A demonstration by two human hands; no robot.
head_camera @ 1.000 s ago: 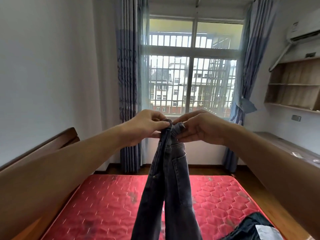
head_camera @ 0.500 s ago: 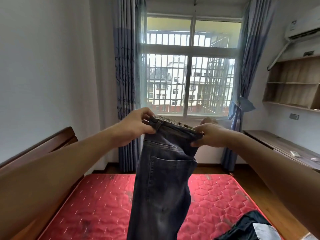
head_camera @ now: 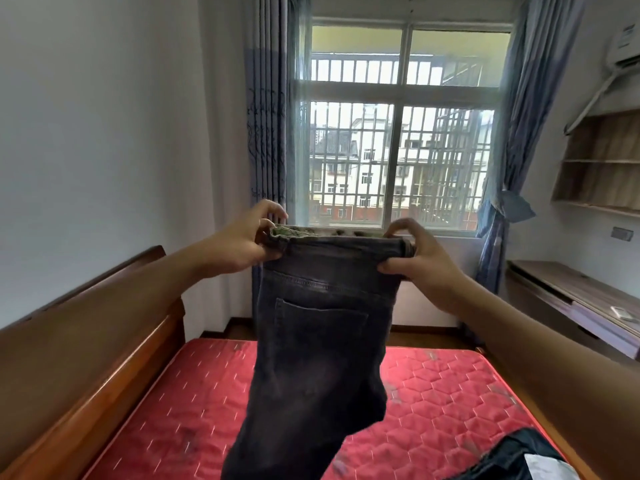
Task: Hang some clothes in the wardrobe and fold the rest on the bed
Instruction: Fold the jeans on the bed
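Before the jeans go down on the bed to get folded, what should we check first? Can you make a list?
1. Left hand grip on one waistband corner: ok.
2. Right hand grip on the other corner: ok.
3. Waistband pulled flat between the hands: ok.
4. Jeans legs hanging untwisted: cannot tell, the lower legs run out of view.
5. Bare red mattress below to lay them on: ok.
6. Dark garment at the near right corner lying apart from the jeans: ok.

Jeans (head_camera: pixel 322 334) hang above the bed (head_camera: pixel 180 420), a window (head_camera: pixel 398 133) behind them.
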